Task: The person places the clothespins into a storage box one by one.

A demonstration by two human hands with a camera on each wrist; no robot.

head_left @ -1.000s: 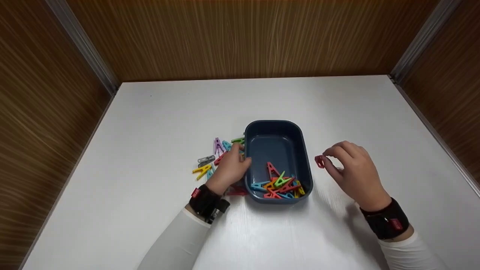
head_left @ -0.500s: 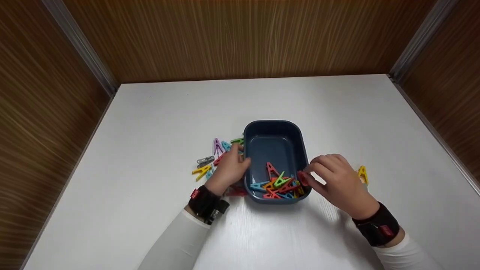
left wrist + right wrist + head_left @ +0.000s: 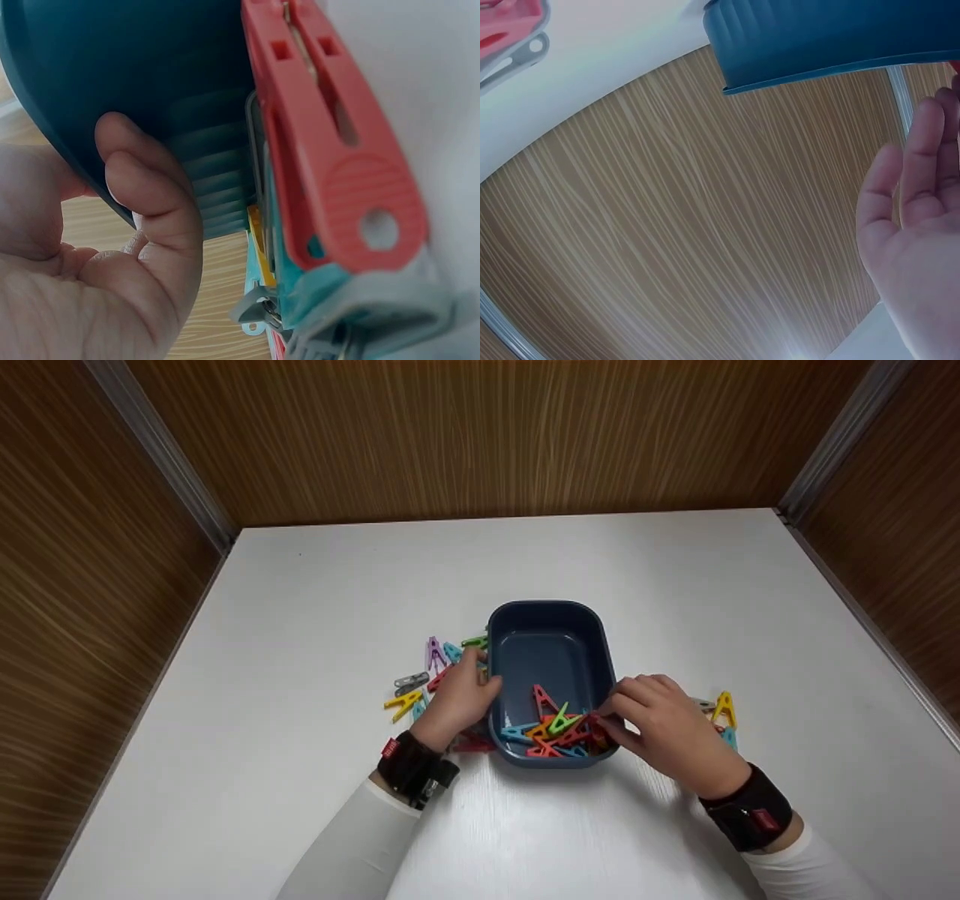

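Observation:
A dark blue tub (image 3: 551,622) stands mid-table, with several coloured clips (image 3: 559,729) heaped at its near end. My left hand (image 3: 480,671) grips the tub's left rim; in the left wrist view its finger (image 3: 142,225) curls against the tub wall (image 3: 150,75). My right hand (image 3: 611,712) is at the tub's near right corner and pinches a red clip (image 3: 598,729) just over the heap. The right wrist view shows my right hand's fingers (image 3: 915,187) below the tub's rim (image 3: 817,34).
Loose clips (image 3: 420,682) lie on the white table left of the tub, and a red one (image 3: 330,150) lies beside its wall. A yellow clip (image 3: 724,709) and a few others lie right of my right hand. Wooden walls close in three sides.
My right hand has carried the red clip leftwards from the table to the tub's near right corner, uncovering the clips on the right. The left hand has stayed on the rim.

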